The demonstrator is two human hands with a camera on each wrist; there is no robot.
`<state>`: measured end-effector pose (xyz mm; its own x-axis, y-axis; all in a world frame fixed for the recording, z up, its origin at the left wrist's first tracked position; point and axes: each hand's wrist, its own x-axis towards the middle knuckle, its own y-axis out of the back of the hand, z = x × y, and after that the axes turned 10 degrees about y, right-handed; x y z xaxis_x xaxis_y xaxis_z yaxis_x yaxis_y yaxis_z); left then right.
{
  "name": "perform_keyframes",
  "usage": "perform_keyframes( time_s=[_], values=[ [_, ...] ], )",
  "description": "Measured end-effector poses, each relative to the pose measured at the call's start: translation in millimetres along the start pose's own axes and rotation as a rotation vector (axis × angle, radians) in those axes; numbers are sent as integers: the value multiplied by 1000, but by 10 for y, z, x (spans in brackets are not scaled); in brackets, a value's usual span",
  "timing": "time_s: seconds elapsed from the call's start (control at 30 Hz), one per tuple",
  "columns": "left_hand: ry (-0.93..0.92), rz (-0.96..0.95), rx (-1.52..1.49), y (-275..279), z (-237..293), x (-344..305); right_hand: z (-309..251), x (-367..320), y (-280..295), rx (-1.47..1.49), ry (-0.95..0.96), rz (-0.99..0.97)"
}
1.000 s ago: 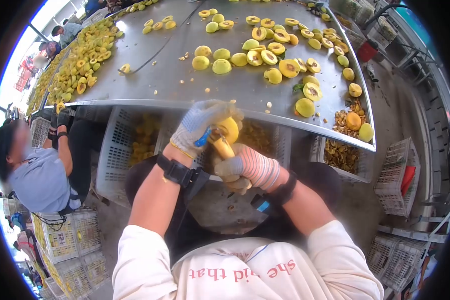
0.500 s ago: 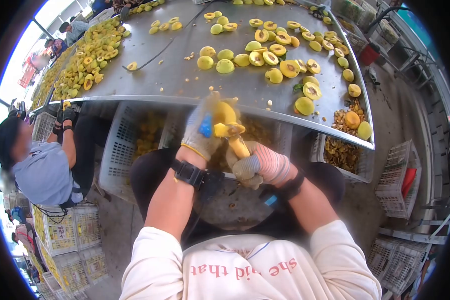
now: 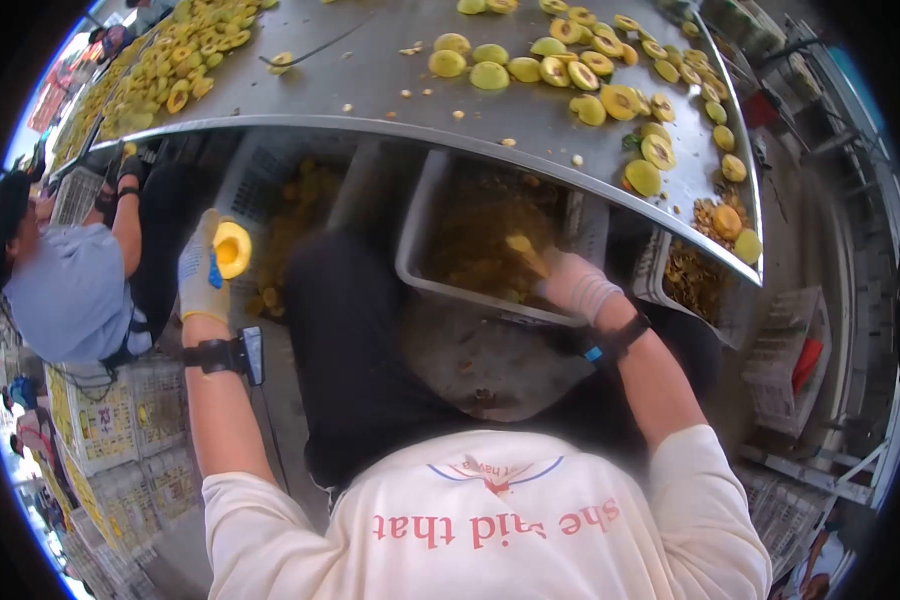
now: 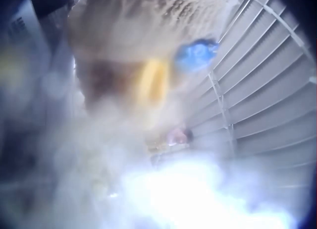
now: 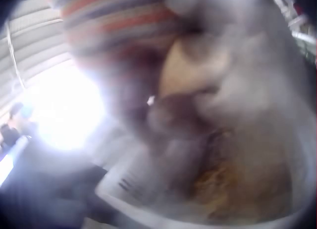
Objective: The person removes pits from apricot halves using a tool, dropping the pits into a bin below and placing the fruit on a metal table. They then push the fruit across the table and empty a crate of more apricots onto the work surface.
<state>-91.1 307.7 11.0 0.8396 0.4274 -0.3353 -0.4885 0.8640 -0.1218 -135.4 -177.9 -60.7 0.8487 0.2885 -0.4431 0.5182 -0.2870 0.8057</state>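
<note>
My left hand [image 3: 206, 275], in a pale glove with a blue patch, holds a yellow peach half [image 3: 232, 249] at the left, beyond my knee. Its hollow stone cavity faces the right. In the left wrist view the fruit [image 4: 154, 83] is a blurred yellow strip under the glove. My right hand [image 3: 576, 286], gloved with striped cuff, grips a slim yellow-brown tool [image 3: 527, 254] that points left over a grey crate [image 3: 407, 235] of blurred brown scraps. The tool's kind is blurred. The right wrist view shows the glove [image 5: 119, 30] above the crate's rim.
A metal table [image 3: 370, 85] carries many peach halves [image 3: 556, 70], its front edge [image 3: 450, 140] above the crates. Another crate [image 3: 255, 175] with yellow fruit stands left, and a scrap crate [image 3: 660, 270] right. A person [image 3: 75, 280] sits at the left.
My hands have come apart from in front of the table edge. The left has swung left with the peach half; the right has moved right with the tool over the crate. The view has tilted down.
</note>
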Motion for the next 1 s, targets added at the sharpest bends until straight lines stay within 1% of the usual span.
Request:
perform_keyframes(
  time_s=[0.03,0.07,0.1,0.13,0.17,0.2,0.23,0.27,0.3,0.37,0.47,0.5,0.57,0.6,0.67,0.7,0.73,0.8,0.87,0.9,0.97,1.0],
  values=[
    [62,-4,31,286,-145,135,21,-34,-59,-30,-22,-48],
    [65,62,21,520,-370,294,56,-54,-125,-66,-32,-89],
    [-58,125,367,819,-624,465,92,-42,-217,-123,17,-8],
    [22,157,468,933,-809,481,135,2,-282,-171,33,33],
    [130,114,499,1000,-928,424,187,55,-350,-220,47,75],
    [167,126,711,841,-789,110,188,71,-401,-260,20,75],
    [120,209,1147,1002,-1065,238,30,6,-366,-354,35,-181],
    [221,91,1163,993,-1099,156,-182,-72,-273,-445,40,-432],
    [221,-13,1226,1028,-1223,119,-312,-66,-210,-462,-23,-401],
    [146,-160,1267,951,-1238,-201,-504,-33,-160,-494,-145,-353],
    [138,-319,1525,840,-1483,-296,-575,-53,-316,-489,-123,-406],
    [141,-299,1482,810,-1502,-253,-639,-49,-314,-489,-130,-374],
    [157,-260,1391,802,-1543,-178,-760,-20,-337,-425,-198,-241],
    [182,-249,1417,833,-1644,-125,-804,-73,-357,-389,-245,-180],
    [194,-245,1472,779,-1804,51,-806,-104,-414,-349,-245,-159],
    [184,-249,1461,780,-1788,67,-803,-121,-414,-326,-254,-130],
    [157,-257,1447,788,-1739,67,-854,-152,-390,-344,-223,-107],
    [155,-251,1456,713,-1579,-5,-967,-192,-258,-334,-237,2],
    [139,-218,1439,720,-1587,-46,-1137,-237,4,-381,-183,13],
    [148,-201,1382,703,-1552,-78,-999,-229,31,-441,-152,7],
    [66,-171,1428,705,-1531,-145,-802,-230,87,-554,-109,6],
    [-8,-190,1454,800,-1702,-67,-726,-239,124,-600,-87,3]
  ],
)
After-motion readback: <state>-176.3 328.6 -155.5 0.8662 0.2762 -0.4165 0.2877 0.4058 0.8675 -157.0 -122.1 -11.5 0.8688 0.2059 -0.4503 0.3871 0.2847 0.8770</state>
